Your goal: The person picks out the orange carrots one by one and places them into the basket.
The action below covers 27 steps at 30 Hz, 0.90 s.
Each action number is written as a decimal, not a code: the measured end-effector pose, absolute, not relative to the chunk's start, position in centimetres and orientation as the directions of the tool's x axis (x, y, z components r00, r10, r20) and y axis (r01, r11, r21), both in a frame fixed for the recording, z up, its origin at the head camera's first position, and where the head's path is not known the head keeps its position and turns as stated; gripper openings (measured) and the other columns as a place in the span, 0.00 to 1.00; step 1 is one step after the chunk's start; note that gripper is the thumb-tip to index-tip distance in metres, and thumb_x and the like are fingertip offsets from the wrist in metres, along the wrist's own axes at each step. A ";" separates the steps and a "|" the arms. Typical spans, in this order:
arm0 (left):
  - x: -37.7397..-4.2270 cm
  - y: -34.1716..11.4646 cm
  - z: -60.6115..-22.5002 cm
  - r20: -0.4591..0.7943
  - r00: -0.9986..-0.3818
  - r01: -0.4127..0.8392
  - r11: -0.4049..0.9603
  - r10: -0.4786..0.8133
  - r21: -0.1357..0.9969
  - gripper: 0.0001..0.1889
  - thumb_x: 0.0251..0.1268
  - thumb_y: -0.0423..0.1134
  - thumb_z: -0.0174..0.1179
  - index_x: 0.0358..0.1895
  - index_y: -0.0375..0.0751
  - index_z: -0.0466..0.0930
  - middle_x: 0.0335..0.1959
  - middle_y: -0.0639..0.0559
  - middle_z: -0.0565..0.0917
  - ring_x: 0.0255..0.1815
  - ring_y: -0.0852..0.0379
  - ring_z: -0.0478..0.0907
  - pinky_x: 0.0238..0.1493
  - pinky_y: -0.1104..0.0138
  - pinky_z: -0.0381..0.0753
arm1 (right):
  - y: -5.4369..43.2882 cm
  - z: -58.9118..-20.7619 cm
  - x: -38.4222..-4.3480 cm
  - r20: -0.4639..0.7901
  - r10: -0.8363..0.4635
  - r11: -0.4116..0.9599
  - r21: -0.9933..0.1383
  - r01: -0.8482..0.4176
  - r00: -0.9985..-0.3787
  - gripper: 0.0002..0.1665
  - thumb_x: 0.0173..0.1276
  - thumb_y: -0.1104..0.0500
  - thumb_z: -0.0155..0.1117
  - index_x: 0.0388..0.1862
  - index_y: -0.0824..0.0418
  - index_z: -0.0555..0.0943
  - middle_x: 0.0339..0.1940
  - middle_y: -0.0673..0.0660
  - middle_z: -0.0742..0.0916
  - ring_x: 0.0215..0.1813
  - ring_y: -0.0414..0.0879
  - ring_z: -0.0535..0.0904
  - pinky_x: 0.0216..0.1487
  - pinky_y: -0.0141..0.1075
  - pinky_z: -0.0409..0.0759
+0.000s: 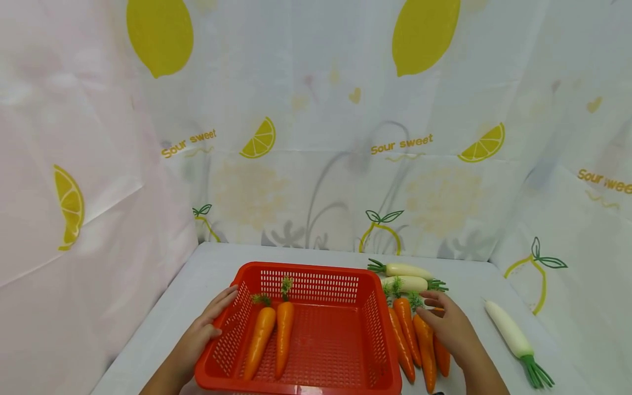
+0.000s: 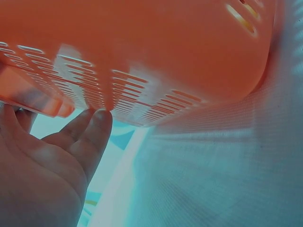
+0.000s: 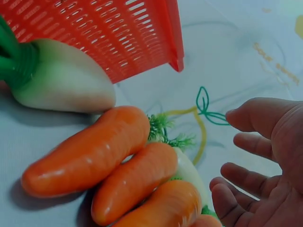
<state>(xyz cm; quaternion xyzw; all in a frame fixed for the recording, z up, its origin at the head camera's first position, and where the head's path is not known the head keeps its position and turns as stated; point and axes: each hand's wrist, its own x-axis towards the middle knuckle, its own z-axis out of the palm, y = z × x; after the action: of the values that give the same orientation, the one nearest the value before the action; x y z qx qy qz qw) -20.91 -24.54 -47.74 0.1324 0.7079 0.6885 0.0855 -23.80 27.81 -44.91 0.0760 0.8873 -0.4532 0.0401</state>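
Note:
My left hand rests at the left rim of a red plastic basket, its fingers fairly straight against the perforated outer wall. Two orange carrots with green tops, a thicker carrot and a slimmer carrot, lie inside on the left. Over several carrots heaped right of the basket hovers my right hand, fingers loosely bent and holding nothing. In the right wrist view, its spread fingers stand apart from the carrots.
Two white radishes lie behind the carrots, by the basket's far right corner. Another white radish lies farther right on the white table. In the right wrist view, a green-leaved radish sits close to the basket. Lemon-printed cloth surrounds the table.

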 end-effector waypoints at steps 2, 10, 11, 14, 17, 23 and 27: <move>-20.9 -24.6 -47.8 0.064 -0.948 0.074 0.019 0.311 0.997 0.42 0.63 0.23 0.38 0.85 0.46 0.54 0.88 0.54 0.41 0.74 0.75 0.58 0.61 0.63 0.81 | 28.2 -45.1 -23.7 -0.138 0.104 0.579 -0.797 0.173 -0.985 0.38 0.76 0.44 0.63 0.78 0.60 0.68 0.75 0.71 0.72 0.72 0.70 0.72 0.61 0.58 0.81; -20.9 -24.6 -47.7 0.064 -0.948 0.078 0.032 0.312 0.996 0.42 0.64 0.24 0.38 0.85 0.48 0.54 0.88 0.54 0.41 0.72 0.78 0.60 0.61 0.61 0.82 | 29.4 -45.4 -23.3 -0.133 0.111 0.582 -0.794 0.173 -0.985 0.38 0.77 0.46 0.62 0.78 0.62 0.67 0.75 0.70 0.74 0.73 0.70 0.71 0.58 0.54 0.83; -20.9 -24.6 -47.6 0.062 -0.949 0.076 0.033 0.310 0.997 0.42 0.64 0.24 0.38 0.85 0.48 0.54 0.88 0.54 0.41 0.72 0.77 0.60 0.60 0.61 0.82 | 29.5 -45.5 -23.3 -0.137 0.114 0.584 -0.792 0.178 -0.984 0.38 0.77 0.46 0.62 0.78 0.62 0.67 0.76 0.70 0.73 0.74 0.70 0.70 0.59 0.55 0.83; -20.9 -24.6 -47.6 0.057 -0.951 0.071 0.035 0.303 0.997 0.42 0.64 0.24 0.38 0.85 0.48 0.54 0.88 0.54 0.41 0.72 0.77 0.60 0.60 0.60 0.83 | 29.9 -45.6 -23.2 -0.137 0.118 0.592 -0.785 0.180 -0.984 0.38 0.77 0.46 0.61 0.78 0.63 0.66 0.78 0.71 0.70 0.73 0.72 0.70 0.60 0.56 0.82; -20.9 -24.6 -47.6 0.052 -0.953 0.066 0.036 0.299 0.997 0.42 0.64 0.24 0.39 0.85 0.48 0.54 0.88 0.54 0.41 0.72 0.77 0.60 0.60 0.59 0.83 | 30.3 -45.7 -23.2 -0.135 0.124 0.601 -0.778 0.183 -0.983 0.38 0.77 0.47 0.61 0.78 0.65 0.66 0.77 0.74 0.69 0.72 0.72 0.71 0.60 0.57 0.82; -20.9 -24.6 -47.6 0.055 -0.951 0.065 0.024 0.306 0.998 0.42 0.64 0.24 0.39 0.85 0.49 0.54 0.88 0.55 0.41 0.72 0.76 0.61 0.61 0.59 0.83 | 30.8 -46.0 -23.3 -0.148 0.143 0.632 -0.747 0.205 -0.979 0.40 0.76 0.43 0.62 0.76 0.66 0.68 0.75 0.78 0.69 0.71 0.74 0.72 0.59 0.60 0.82; -21.0 -24.6 -47.7 0.065 -0.949 0.076 0.025 0.308 0.997 0.42 0.64 0.24 0.39 0.85 0.49 0.54 0.88 0.54 0.41 0.73 0.75 0.62 0.60 0.59 0.83 | 31.1 -46.5 -23.4 -0.170 0.150 0.661 -0.716 0.227 -0.974 0.40 0.76 0.43 0.63 0.75 0.67 0.69 0.73 0.81 0.69 0.70 0.76 0.72 0.58 0.62 0.81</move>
<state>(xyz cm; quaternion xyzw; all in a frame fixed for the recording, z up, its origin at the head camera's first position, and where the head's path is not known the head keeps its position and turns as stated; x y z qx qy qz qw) -20.95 -24.64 -47.70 0.1353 0.7109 0.6850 0.0847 -23.40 31.13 -46.50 0.1035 0.9099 -0.3988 0.0480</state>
